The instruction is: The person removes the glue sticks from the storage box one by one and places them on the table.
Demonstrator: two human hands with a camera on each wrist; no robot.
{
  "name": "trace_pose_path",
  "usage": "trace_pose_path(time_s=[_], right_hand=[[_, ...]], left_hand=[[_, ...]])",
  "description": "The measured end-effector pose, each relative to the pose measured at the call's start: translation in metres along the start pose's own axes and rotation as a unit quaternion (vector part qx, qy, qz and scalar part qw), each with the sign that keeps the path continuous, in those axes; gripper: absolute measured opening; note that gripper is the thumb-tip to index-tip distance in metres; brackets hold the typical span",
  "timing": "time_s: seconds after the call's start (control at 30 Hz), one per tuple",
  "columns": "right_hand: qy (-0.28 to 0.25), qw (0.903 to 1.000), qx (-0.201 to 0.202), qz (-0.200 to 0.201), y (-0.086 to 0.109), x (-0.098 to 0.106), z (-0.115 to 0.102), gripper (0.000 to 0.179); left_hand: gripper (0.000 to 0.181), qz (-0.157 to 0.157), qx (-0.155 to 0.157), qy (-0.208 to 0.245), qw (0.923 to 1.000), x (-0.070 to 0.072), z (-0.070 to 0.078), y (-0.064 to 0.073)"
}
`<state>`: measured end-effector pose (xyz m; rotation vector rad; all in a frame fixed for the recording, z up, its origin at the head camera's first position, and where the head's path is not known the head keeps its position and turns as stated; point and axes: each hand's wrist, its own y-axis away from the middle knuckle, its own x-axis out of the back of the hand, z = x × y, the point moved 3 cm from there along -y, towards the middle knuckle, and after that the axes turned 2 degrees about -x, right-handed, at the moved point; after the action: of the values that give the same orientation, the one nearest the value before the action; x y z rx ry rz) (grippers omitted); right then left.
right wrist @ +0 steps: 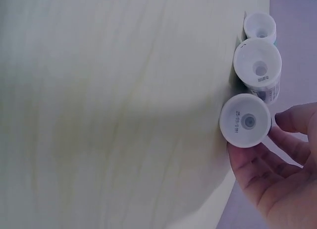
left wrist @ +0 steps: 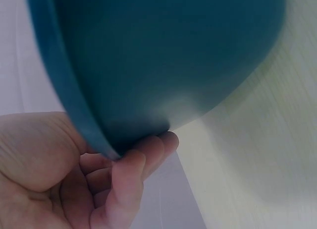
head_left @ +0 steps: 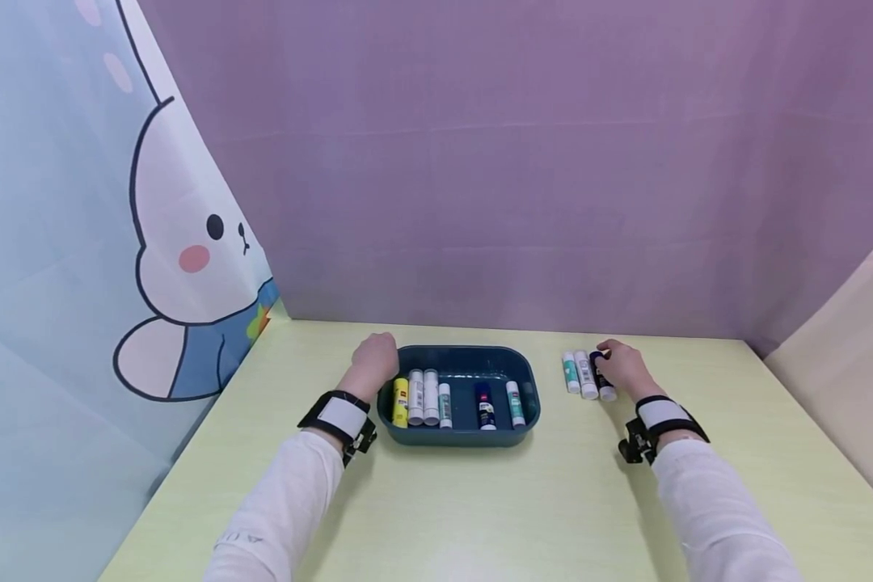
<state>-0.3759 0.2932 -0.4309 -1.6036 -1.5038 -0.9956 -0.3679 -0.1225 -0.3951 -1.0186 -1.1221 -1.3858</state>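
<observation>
My left hand (head_left: 375, 361) grips the left end of a dark blue-green tray (head_left: 454, 437); in the left wrist view the fingers (left wrist: 130, 177) lie against its outer wall, below the rim. Out to the right, my right hand (head_left: 626, 369) holds a dark blue glue stick (head_left: 607, 392) with a white base, thumb and fingers around its sides. Beside that one lie a white glue stick (head_left: 585, 375) and a smaller teal-and-white glue stick (head_left: 571, 373), side by side. From the right wrist, all three show their round white bases, the held one (right wrist: 245, 121) nearest the hand.
Inside the tray lie a yellow glue stick (head_left: 400, 402), two white ones (head_left: 423, 398), a small teal-and-white one (head_left: 445, 406), a dark blue one (head_left: 485, 406) and another teal-and-white one (head_left: 515, 405). A purple curtain (head_left: 509, 178) hangs behind the pale table (head_left: 480, 517).
</observation>
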Motion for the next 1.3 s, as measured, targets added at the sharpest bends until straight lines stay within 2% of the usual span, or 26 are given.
trace_pose_path(time_s=[0.23,0.33,0.47,0.53,0.6,0.73,0.97,1.13,1.3], right_hand=[[0.028,0.999,0.022,-0.027,-0.001,0.005,-0.005,0.042],[0.02,0.9977,0.014,-0.063,0.0,0.009,-0.011,0.047],[0.023,0.9927,-0.015,-0.117,0.001,0.02,-0.017,0.056],[0.035,0.99,-0.018,-0.136,0.002,0.029,-0.022,0.061],[0.048,0.9889,-0.002,-0.141,0.004,0.039,-0.03,0.068],[0.047,0.9907,0.046,-0.119,0.009,0.058,-0.053,0.083],[0.035,0.9921,0.113,-0.043,0.019,0.084,-0.104,0.087],[0.044,0.9918,0.12,0.007,0.036,0.094,-0.14,0.088],[0.017,0.992,0.124,0.017,0.058,0.089,-0.172,0.087]], left_hand=[[0.018,-0.008,0.002,-0.001,1.0,0.003,0.001,0.002],[0.018,-0.007,0.004,-0.003,1.0,0.003,0.001,0.003],[0.017,-0.004,0.002,-0.002,1.0,0.003,0.003,0.003],[0.017,-0.002,0.001,-0.001,1.0,0.004,0.003,0.003],[0.017,0.001,0.002,-0.001,1.0,0.005,0.004,0.004],[0.017,0.002,0.002,-0.001,1.0,0.005,0.004,0.006],[0.016,0.003,0.003,0.003,1.0,0.003,0.0,0.005],[0.016,0.001,0.0,0.003,1.0,0.003,-0.002,0.004],[0.017,0.002,0.001,0.003,1.0,0.003,-0.003,0.004]])
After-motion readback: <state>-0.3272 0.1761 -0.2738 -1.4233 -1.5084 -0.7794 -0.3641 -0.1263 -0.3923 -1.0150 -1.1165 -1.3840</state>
